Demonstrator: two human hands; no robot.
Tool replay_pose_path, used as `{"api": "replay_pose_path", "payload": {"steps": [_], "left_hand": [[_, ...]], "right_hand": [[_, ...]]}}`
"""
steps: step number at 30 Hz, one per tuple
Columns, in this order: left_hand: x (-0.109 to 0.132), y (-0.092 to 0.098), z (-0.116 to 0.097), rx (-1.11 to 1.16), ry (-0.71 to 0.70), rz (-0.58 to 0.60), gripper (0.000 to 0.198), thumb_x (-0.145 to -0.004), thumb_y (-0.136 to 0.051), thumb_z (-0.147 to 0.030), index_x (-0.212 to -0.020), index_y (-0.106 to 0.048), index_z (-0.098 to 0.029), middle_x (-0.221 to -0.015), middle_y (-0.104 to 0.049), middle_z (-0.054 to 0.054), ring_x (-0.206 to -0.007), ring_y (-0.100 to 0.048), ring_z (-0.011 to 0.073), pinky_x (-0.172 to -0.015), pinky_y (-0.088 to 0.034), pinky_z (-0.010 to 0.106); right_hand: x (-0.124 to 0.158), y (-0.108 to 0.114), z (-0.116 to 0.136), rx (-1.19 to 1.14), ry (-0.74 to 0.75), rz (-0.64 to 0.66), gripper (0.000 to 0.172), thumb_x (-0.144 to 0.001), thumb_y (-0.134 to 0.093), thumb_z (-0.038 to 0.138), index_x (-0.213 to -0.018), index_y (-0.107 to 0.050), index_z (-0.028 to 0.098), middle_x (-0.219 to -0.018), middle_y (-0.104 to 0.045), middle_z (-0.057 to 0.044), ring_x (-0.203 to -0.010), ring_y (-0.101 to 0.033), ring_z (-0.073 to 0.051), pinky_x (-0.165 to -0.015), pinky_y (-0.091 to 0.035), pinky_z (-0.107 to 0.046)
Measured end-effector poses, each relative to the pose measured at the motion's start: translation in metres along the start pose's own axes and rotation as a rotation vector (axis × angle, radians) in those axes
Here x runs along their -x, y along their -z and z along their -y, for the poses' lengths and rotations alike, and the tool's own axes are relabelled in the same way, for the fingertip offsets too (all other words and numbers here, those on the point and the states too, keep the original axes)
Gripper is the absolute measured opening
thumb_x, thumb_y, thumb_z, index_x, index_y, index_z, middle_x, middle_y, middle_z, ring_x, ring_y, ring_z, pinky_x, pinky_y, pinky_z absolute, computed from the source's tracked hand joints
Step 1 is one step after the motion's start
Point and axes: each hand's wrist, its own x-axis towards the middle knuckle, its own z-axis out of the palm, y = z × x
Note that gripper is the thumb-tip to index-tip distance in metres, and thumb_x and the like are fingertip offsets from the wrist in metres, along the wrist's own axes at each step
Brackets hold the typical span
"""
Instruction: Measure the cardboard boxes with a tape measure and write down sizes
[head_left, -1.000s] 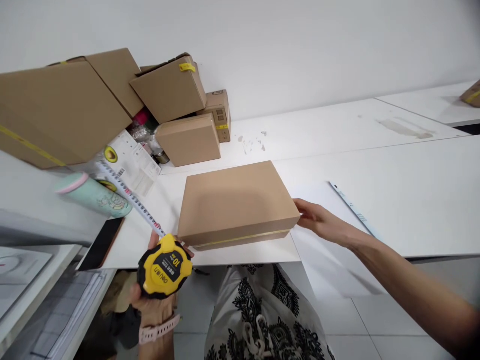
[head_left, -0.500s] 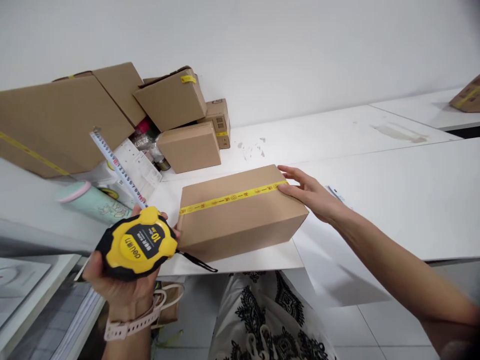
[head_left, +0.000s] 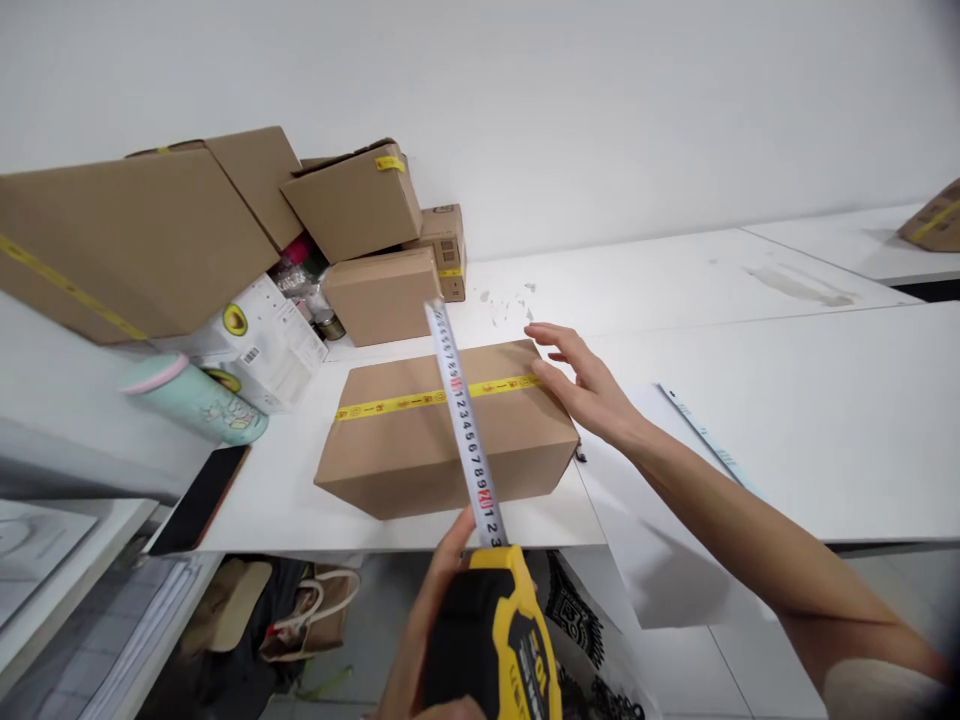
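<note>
A yellow-and-black tape measure is gripped in my left hand at the bottom centre of the head view. Its white blade sticks out upward, crossing in front of a brown cardboard box on the table. Yellow printed tape runs along the top of that box. At the box's right end is my right hand, fingers apart, thumb and fingertips by the top right edge; whether they touch it I cannot tell. The blade hides part of the box's middle.
Several cardboard boxes are stacked at the back left. A mint green bottle lies before a white box with avocado prints, near a dark phone-like slab. A ruler and white paper lie to the right.
My left hand has carried the tape measure from the left to the bottom centre, with the blade now in front of the box. The box has shifted slightly left and turned; my right hand's fingers have loosened.
</note>
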Motion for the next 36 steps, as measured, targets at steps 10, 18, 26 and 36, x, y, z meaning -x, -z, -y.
{"api": "replay_pose_path", "payload": {"steps": [10, 18, 26, 36], "left_hand": [[0.004, -0.011, -0.011, 0.093, 0.050, 0.045, 0.101, -0.067, -0.074, -0.066, -0.154, -0.033, -0.035, -0.127, -0.065, 0.013, -0.115, -0.062, 0.0426, -0.089, -0.053, 0.053], [-0.005, -0.017, -0.013, 0.236, 0.128, -0.006, 0.088, -0.080, -0.069, -0.056, -0.155, -0.035, -0.024, -0.120, -0.067, 0.015, -0.110, -0.066, 0.0368, -0.097, -0.050, 0.050], [0.013, -0.019, 0.005, 0.341, 0.077, 0.050, 0.100, -0.069, -0.079, -0.054, -0.154, -0.036, -0.027, -0.131, -0.062, 0.014, -0.119, -0.060, 0.0409, -0.101, -0.046, 0.053], [0.011, -0.029, 0.004, 0.311, 0.004, 0.025, 0.079, -0.077, -0.076, -0.048, -0.147, -0.049, -0.025, -0.122, -0.067, 0.015, -0.112, -0.064, 0.0371, -0.099, -0.047, 0.052]], "right_hand": [[-0.069, -0.011, 0.004, 0.064, 0.161, 0.346, 0.051, -0.101, -0.036, 0.053, -0.136, -0.060, 0.024, -0.145, -0.056, -0.010, -0.135, -0.048, -0.027, -0.113, -0.034, -0.048], [-0.068, -0.021, 0.003, 0.099, 0.031, 0.387, 0.050, -0.098, -0.040, 0.057, -0.105, -0.075, 0.022, -0.094, -0.073, -0.006, -0.089, -0.064, -0.023, -0.082, -0.046, -0.034], [-0.066, -0.022, 0.013, 0.121, 0.033, 0.385, 0.052, -0.096, -0.041, 0.060, -0.084, -0.071, 0.018, -0.067, -0.059, -0.002, -0.068, -0.051, -0.017, -0.065, -0.036, -0.030], [-0.066, -0.023, 0.009, 0.080, 0.009, 0.375, 0.048, -0.093, -0.045, 0.059, -0.080, -0.068, 0.019, -0.067, -0.056, -0.002, -0.068, -0.048, -0.017, -0.066, -0.033, -0.030]]}}
